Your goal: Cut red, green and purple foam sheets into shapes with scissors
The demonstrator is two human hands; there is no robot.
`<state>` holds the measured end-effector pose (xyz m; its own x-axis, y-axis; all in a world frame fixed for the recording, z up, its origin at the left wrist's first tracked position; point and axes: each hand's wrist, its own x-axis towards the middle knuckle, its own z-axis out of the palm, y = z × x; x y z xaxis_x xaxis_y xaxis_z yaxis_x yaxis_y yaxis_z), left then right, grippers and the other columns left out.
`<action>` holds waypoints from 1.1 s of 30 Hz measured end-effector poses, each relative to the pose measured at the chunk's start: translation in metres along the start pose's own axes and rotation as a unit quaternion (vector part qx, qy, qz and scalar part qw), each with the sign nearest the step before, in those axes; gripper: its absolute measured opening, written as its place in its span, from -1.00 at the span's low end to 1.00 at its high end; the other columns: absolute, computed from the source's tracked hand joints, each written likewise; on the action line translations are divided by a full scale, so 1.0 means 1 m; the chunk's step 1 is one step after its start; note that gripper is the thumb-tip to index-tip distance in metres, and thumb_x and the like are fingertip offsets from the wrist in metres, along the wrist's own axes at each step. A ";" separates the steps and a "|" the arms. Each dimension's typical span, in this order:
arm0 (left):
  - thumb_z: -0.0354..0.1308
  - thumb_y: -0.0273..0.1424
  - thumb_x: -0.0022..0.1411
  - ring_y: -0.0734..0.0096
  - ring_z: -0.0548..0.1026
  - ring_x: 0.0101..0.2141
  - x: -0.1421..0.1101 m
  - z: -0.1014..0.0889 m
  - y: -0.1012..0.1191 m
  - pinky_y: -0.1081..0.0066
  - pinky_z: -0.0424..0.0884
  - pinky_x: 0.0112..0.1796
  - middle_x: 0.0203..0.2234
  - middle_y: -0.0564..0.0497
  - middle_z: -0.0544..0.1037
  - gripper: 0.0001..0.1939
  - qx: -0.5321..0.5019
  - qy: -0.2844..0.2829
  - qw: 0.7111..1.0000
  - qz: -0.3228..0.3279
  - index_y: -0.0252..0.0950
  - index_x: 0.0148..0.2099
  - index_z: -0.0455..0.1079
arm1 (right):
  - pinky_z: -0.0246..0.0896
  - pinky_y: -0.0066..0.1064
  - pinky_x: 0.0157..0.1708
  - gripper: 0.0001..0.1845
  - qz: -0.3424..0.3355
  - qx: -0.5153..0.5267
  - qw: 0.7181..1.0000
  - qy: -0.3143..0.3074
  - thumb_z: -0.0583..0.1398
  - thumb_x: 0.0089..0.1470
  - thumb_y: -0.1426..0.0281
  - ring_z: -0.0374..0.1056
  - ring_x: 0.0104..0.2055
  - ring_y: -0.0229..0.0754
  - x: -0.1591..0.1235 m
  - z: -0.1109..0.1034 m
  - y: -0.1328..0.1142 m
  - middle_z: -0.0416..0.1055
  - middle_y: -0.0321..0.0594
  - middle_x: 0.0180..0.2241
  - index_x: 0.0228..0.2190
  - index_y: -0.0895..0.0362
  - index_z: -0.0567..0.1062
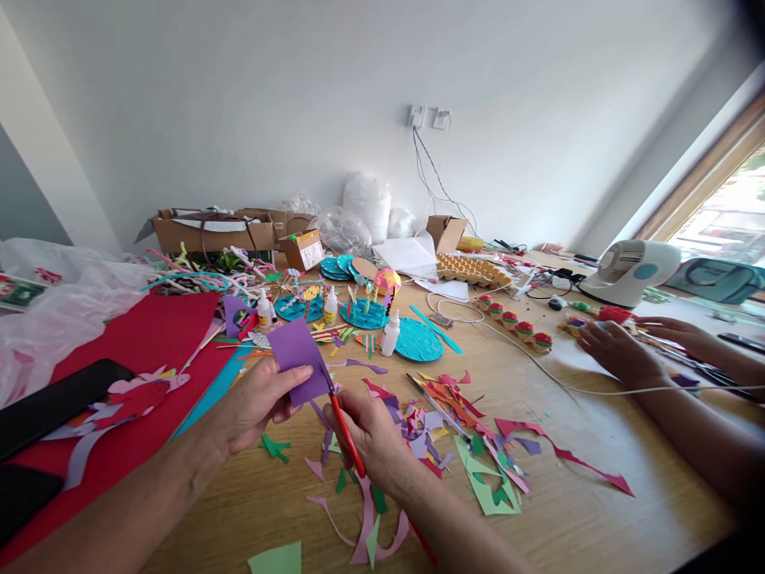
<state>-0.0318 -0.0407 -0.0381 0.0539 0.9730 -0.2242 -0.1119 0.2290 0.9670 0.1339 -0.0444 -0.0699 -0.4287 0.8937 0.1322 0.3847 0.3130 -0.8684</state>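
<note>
My left hand (254, 406) pinches a purple sheet of foam paper (296, 355) by its lower left edge, thumb on top. My right hand (370, 434) is closed round red-handled scissors (347, 434), whose blades meet the right edge of the purple sheet. Both hands hover over a wooden table (574, 510). Colourful paper scraps (454, 430) lie scattered right of my right hand and below it.
A red sheet (149, 343) and a black phone (53, 402) lie at left. Glue bottles (390, 335), teal discs (418, 341) and cardboard boxes (209, 229) fill the far side. Another person's hands (621, 351) rest at right near a white fan (627, 271) and a white cable (538, 359).
</note>
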 end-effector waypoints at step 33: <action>0.27 -0.19 -0.08 0.55 0.36 -0.65 0.002 -0.003 0.003 0.58 0.14 -0.68 -0.62 0.09 0.47 -0.69 -0.001 0.005 1.000 -0.003 -0.30 -0.37 0.36 | -0.15 -0.56 -0.63 -0.70 -0.015 -0.026 0.999 0.011 -0.01 0.10 0.32 -0.02 -0.59 -0.37 0.002 0.003 0.007 0.06 -0.39 -0.66 -0.62 0.15 0.21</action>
<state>-0.0347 -0.0385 -0.0363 0.0437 0.9720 -0.2310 -0.1132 0.2345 0.9655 0.1332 -0.0414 -0.0770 -0.4228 0.8904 0.1688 0.4143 0.3556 -0.8378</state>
